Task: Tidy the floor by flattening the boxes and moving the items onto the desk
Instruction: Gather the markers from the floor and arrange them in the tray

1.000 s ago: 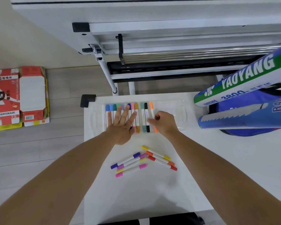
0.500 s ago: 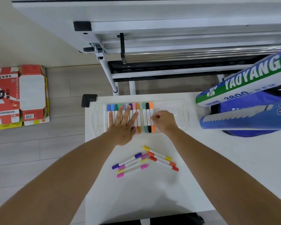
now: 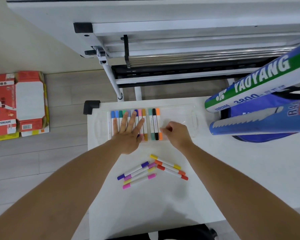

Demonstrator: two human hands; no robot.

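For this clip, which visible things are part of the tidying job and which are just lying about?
Part of the job:
- left hand, flat on the markers in the clear case
- right hand, at the case beside the orange marker
- loose markers on the desk
- flattened boxes on the floor

Lying about:
- shuttlecock tubes
- blue bag

Markers being packed on the white desk (image 3: 215,179)

Left hand (image 3: 128,137) lies flat on markers in the clear case (image 3: 178,116); right hand (image 3: 176,134) pinches its edge; loose markers (image 3: 151,170) lie nearer.
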